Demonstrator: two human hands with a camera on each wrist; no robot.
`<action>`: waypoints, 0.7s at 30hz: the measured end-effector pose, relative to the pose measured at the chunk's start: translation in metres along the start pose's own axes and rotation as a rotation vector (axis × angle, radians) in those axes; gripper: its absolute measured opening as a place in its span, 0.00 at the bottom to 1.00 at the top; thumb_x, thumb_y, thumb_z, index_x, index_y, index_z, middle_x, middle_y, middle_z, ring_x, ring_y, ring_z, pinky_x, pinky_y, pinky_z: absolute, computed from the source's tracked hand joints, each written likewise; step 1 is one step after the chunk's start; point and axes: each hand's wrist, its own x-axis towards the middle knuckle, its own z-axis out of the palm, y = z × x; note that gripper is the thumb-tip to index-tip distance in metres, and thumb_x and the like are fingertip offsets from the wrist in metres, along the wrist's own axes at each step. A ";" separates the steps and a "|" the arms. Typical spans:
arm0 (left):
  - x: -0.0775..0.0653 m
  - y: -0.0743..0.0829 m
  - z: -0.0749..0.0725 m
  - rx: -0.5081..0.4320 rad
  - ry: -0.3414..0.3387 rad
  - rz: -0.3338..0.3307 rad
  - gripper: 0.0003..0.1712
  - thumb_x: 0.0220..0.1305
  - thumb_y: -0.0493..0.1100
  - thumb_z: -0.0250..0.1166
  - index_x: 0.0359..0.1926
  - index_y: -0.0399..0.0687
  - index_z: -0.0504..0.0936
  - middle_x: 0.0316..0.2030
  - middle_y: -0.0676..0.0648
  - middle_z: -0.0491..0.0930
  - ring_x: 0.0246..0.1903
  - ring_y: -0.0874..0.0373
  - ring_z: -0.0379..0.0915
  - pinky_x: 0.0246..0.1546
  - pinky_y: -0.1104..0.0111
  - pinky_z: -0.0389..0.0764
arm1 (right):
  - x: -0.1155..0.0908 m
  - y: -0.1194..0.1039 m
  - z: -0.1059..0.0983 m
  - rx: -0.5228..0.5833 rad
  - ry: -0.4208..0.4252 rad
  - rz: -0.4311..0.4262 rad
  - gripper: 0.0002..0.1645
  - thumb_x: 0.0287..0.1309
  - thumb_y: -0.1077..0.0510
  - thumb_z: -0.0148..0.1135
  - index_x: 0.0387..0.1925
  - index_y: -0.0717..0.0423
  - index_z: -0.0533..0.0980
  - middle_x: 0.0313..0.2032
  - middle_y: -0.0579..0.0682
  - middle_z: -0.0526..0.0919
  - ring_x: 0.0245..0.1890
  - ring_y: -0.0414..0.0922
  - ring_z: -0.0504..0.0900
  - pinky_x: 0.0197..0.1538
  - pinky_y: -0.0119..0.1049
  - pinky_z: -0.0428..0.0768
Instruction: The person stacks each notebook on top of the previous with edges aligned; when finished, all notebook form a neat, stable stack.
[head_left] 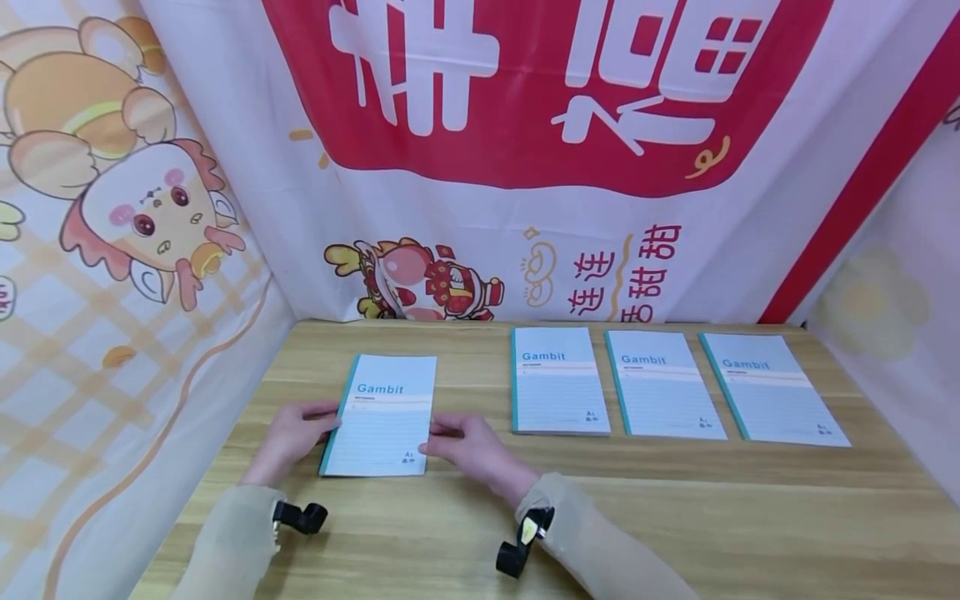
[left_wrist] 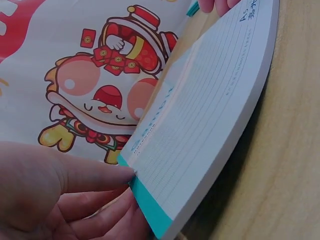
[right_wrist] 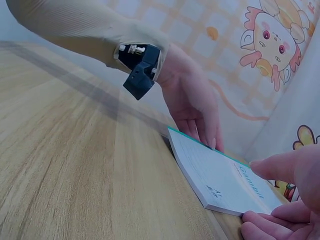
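A pale blue notebook (head_left: pixel 390 425) marked "Gambit", with a teal spine, lies at the left of the table, between both hands. My left hand (head_left: pixel 300 429) pinches its spine side; in the left wrist view the thumb (left_wrist: pixel 100 172) is on the teal strip and the other fingers are below. At the opposite long side, my right hand (head_left: pixel 476 450) holds the edge. The right wrist view shows the right hand's thumb (right_wrist: pixel 280 167) over the cover and its fingertips by the edge. A dark shadow lies under part of the notebook, which looks slightly raised there.
Three similar notebooks lie in a row to the right: the left one (head_left: pixel 558 383), the middle one (head_left: pixel 663 387) and the right one (head_left: pixel 772 392). Behind the wooden table (head_left: pixel 675 533) hangs a printed cloth (head_left: pixel 465 200). Another patterned cloth (head_left: pixel 150 350) borders the left side.
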 end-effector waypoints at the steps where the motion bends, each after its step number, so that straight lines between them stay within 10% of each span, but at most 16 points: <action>1: 0.001 -0.001 0.000 -0.017 -0.007 -0.008 0.27 0.75 0.41 0.60 0.69 0.31 0.70 0.61 0.30 0.75 0.58 0.41 0.75 0.56 0.52 0.80 | 0.000 0.000 0.000 0.001 -0.002 -0.001 0.41 0.61 0.48 0.73 0.70 0.60 0.70 0.56 0.49 0.81 0.55 0.46 0.79 0.59 0.46 0.79; 10: 0.004 -0.011 0.000 -0.145 -0.020 0.046 0.29 0.75 0.38 0.60 0.71 0.33 0.67 0.55 0.35 0.81 0.47 0.55 0.80 0.43 0.66 0.85 | 0.001 -0.002 -0.001 0.008 0.008 0.019 0.39 0.60 0.48 0.73 0.68 0.60 0.72 0.55 0.48 0.82 0.55 0.45 0.79 0.59 0.44 0.79; 21: -0.002 0.001 -0.004 -0.327 -0.029 0.044 0.33 0.75 0.45 0.63 0.75 0.41 0.66 0.62 0.37 0.76 0.53 0.60 0.77 0.49 0.71 0.82 | 0.005 0.002 -0.004 0.042 0.013 0.038 0.37 0.60 0.48 0.74 0.67 0.59 0.74 0.48 0.44 0.84 0.52 0.43 0.80 0.58 0.41 0.80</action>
